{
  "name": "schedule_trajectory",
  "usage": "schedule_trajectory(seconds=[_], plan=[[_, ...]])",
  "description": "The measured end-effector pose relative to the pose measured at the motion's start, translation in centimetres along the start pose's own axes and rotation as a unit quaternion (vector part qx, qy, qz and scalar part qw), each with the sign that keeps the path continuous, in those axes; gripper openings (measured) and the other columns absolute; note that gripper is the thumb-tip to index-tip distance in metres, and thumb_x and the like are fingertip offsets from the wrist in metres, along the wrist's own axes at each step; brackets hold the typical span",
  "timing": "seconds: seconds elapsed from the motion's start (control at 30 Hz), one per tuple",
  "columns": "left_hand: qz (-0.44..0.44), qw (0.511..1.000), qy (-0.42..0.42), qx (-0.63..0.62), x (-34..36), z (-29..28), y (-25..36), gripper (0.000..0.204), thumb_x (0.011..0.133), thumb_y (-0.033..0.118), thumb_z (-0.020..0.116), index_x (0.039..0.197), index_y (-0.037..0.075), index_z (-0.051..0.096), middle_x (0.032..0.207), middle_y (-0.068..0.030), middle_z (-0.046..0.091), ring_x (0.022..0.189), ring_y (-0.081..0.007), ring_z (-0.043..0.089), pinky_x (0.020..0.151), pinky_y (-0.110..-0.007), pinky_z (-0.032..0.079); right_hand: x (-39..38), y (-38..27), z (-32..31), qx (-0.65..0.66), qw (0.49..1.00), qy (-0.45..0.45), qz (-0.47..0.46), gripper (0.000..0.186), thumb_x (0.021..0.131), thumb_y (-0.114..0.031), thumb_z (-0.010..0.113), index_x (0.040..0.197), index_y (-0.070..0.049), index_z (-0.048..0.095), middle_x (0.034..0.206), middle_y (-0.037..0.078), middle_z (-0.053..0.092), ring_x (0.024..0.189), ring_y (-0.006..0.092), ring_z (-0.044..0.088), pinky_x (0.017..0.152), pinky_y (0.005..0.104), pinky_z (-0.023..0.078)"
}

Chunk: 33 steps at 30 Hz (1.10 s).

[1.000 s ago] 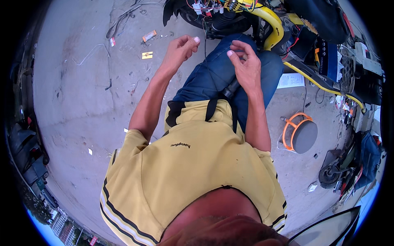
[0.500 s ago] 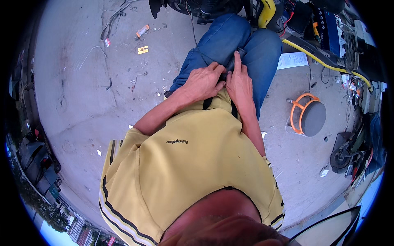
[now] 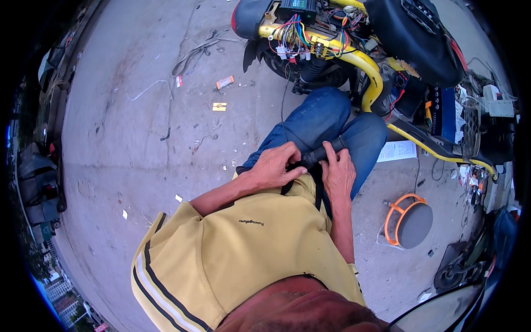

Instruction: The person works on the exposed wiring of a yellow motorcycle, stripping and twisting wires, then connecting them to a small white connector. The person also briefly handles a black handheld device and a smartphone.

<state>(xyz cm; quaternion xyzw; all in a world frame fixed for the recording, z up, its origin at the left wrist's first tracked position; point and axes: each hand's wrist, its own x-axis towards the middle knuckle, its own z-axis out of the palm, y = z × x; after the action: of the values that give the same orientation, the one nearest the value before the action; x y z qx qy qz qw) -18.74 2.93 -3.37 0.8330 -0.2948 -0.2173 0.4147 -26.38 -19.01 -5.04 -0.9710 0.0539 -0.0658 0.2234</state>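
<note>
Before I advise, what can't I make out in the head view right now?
Head view:
Black cylinder, left end: obscured by the left hand.
Same cylinder, where a finger crosses it: hidden by the right hand.
Black box: cut off by the upper edge.
White sheet: print too small.

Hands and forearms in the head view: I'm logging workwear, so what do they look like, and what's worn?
Bare left hand and bare right hand: no glove, ring or watch visible. Both forearms are uncovered; the short-sleeved yellow fabric shirt has black and white stripes along its left sleeve.
</note>
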Motion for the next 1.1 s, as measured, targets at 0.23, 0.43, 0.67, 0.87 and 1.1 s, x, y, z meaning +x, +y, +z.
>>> schedule_trajectory(seconds=[0.23,0.43,0.67,0.87,1.1], plan=[[-0.072,0.994,-0.072,-0.024,-0.7,0.3,-1.7,0.046,0.088,0.039,0.084,0.1,0.002,0.06,0.091,-0.012,0.066,0.076,-0.022,0.067,0.067,-0.036,0.054,0.0,1.3,-2.3,-0.098,0.991,0.067,-0.058,0.054,0.079,-0.028,0.087,0.129,-0.015,0.07,0.09,0.005,0.05,0.085,0.0236,0.056,0.075,0.0399,0.038],[-0.145,0.941,-0.039,-0.304,-0.7,2.4,-4.3,0.067,0.088,0.041,0.086,0.13,-0.001,0.054,0.127,-0.0136,0.062,0.105,-0.0211,0.067,0.091,-0.035,0.055,-0.3,0.7,-2.5,0.045,0.996,0.046,-0.065,0.045,0.08,-0.032,0.087,0.112,-0.006,0.069,0.115,0.012,0.058,0.103,0.0334,0.061,0.087,0.0446,0.048],[-0.026,0.903,-0.048,-0.427,0.4,1.3,-2.4,0.08,0.09,0.032,0.084,0.154,0.004,0.046,0.145,-0.0143,0.059,0.13,-0.0222,0.058,0.114,-0.038,0.044,-1.4,-0.4,1.1,0.347,0.924,-0.142,0.071,0.038,0.089,-0.028,0.084,0.107,-0.001,0.066,0.093,0.014,0.071,0.085,0.0334,0.071,0.077,0.0412,0.055],[-0.056,0.922,-0.041,-0.381,-0.1,1.7,-2.9,0.05,0.103,0.026,0.065,0.147,0.006,0.055,0.129,-0.0119,0.067,0.123,-0.0198,0.061,0.11,-0.037,0.046,-1.8,0.4,2.8,0.658,0.663,-0.275,0.229,0.028,0.094,-0.024,0.08,0.104,-0.001,0.067,0.084,0.005,0.068,0.068,0.0089,0.059,0.061,0.0261,0.047],[-0.087,0.906,0.007,-0.415,0.4,3.3,-4.6,0.036,0.106,0.026,0.059,0.135,0.005,0.059,0.12,-0.0115,0.07,0.118,-0.0194,0.063,0.109,-0.036,0.046,-2.1,-0.5,3.6,0.413,0.898,-0.136,0.067,0.035,0.091,-0.018,0.081,0.121,-0.003,0.069,0.089,0.012,0.071,0.071,0.0218,0.068,0.062,0.0351,0.052]])
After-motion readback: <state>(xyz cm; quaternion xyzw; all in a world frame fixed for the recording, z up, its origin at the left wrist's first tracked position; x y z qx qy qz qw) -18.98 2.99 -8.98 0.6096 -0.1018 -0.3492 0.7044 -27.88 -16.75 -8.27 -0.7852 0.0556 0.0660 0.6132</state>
